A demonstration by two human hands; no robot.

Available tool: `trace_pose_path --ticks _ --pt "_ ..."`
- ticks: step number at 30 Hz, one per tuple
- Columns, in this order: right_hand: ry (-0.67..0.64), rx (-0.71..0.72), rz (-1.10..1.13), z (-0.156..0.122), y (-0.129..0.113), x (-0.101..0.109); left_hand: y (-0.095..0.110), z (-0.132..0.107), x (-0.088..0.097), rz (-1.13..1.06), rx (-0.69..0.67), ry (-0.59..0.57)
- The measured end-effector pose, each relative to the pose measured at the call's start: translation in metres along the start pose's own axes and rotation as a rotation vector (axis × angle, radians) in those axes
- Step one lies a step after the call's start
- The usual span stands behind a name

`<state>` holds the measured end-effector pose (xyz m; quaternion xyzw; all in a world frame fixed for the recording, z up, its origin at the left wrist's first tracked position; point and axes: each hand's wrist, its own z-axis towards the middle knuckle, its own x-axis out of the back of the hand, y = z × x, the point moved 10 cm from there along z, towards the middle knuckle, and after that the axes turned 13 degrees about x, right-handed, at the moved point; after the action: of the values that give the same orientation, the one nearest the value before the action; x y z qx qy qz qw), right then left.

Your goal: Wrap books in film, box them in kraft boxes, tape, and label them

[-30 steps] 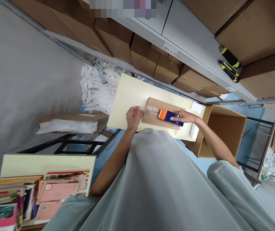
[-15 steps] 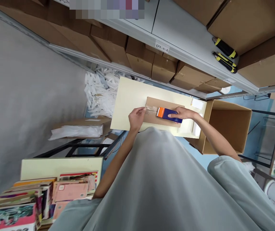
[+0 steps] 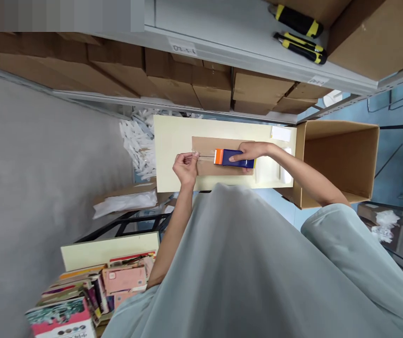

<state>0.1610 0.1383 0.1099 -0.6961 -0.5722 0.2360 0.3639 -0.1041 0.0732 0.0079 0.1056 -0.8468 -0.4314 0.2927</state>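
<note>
A flat brown cardboard box [image 3: 206, 170] lies on the cream tabletop [image 3: 173, 126]. My right hand [image 3: 252, 151] is wrapped round a dark blue tape dispenser [image 3: 235, 158] with an orange front, held over the right part of the box. Clear packing tape [image 3: 206, 154] runs left from the dispenser's toothed edge along the box. At the box's left end, my left hand [image 3: 185, 168] pinches the tape's end between thumb and fingers, the other fingers curled in.
A large open carton [image 3: 340, 162] stands at the table's right end. Above the far side runs a grey shelf [image 3: 219, 51] with brown boxes and two utility knives [image 3: 300, 47]. White paper scraps [image 3: 138, 143] are heaped beyond the left end. Books [image 3: 71, 300] are stacked lower left.
The head view has turned, so the table looks level and sits further left. The tape now lies straighter between my left hand and the dispenser. Both hands keep their hold.
</note>
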Motion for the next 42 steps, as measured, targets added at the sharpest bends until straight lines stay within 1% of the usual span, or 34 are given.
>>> trace_pose_path --ticks 2,5,8,10,11,13,15,19,22,24,26,28,30,31,33,35,36,37,38,40,42 --pt "-0.037 -0.021 0.030 -0.030 0.010 0.004 0.000 0.000 -0.001 0.014 -0.001 0.019" --pt "-0.112 -0.092 0.078 -0.093 0.036 0.009 0.001 -0.001 -0.002 0.045 -0.008 0.042" --pt "-0.092 -0.164 0.078 -0.152 0.062 0.023 0.002 -0.001 -0.004 0.053 0.015 0.063" --pt "-0.082 -0.184 0.069 -0.176 0.076 0.030 0.003 -0.003 -0.007 0.052 0.036 0.065" --pt "-0.088 -0.185 0.059 -0.183 0.081 0.032 0.004 -0.005 -0.009 0.057 0.043 0.066" --pt "-0.104 -0.185 0.028 -0.188 0.092 0.034 0.008 -0.008 -0.012 0.078 0.056 0.068" --pt "-0.112 -0.187 -0.010 -0.182 0.103 0.035 0.012 -0.011 -0.014 0.092 0.064 0.072" --pt "-0.105 -0.224 -0.065 -0.160 0.128 0.032 0.017 -0.015 -0.016 0.090 0.088 0.091" --pt "-0.065 -0.303 -0.141 -0.142 0.142 0.030 0.021 -0.019 -0.017 0.106 0.099 0.106" --pt "-0.043 -0.347 -0.215 -0.129 0.145 0.027 0.023 -0.022 -0.018 0.119 0.099 0.113" --pt "-0.023 -0.367 -0.300 -0.114 0.142 0.020 0.024 -0.024 -0.019 0.127 0.102 0.114" --pt "0.031 -0.421 -0.432 -0.104 0.140 0.017 0.024 -0.025 -0.019 0.135 0.103 0.110" --pt "0.108 -0.526 -0.568 -0.103 0.142 0.016 0.022 -0.025 -0.018 0.140 0.093 0.105" --pt "0.134 -0.576 -0.598 -0.106 0.144 0.014 0.021 -0.023 -0.018 0.141 0.087 0.097" --pt "0.153 -0.635 -0.561 -0.116 0.151 0.006 0.016 -0.018 -0.016 0.154 0.096 0.082" --pt "0.187 -0.616 -0.495 -0.128 0.149 0.003 0.015 -0.014 -0.013 0.196 0.097 0.088" --pt "0.232 -0.593 -0.490 -0.135 0.144 0.007 0.021 -0.015 -0.012 0.227 0.065 0.102" --pt "0.296 -0.561 -0.500 -0.142 0.135 0.015 0.032 -0.018 -0.013 0.258 0.002 0.122" --pt "0.373 -0.521 -0.515 -0.149 0.122 0.024 0.050 -0.024 -0.017 0.285 -0.093 0.131" --pt "0.539 -0.446 -0.535 -0.162 0.090 0.047 0.097 -0.049 -0.037 0.317 -0.350 0.085" --pt "0.674 -0.366 -0.546 -0.169 0.052 0.069 0.150 -0.086 -0.071 0.313 -0.610 -0.088"
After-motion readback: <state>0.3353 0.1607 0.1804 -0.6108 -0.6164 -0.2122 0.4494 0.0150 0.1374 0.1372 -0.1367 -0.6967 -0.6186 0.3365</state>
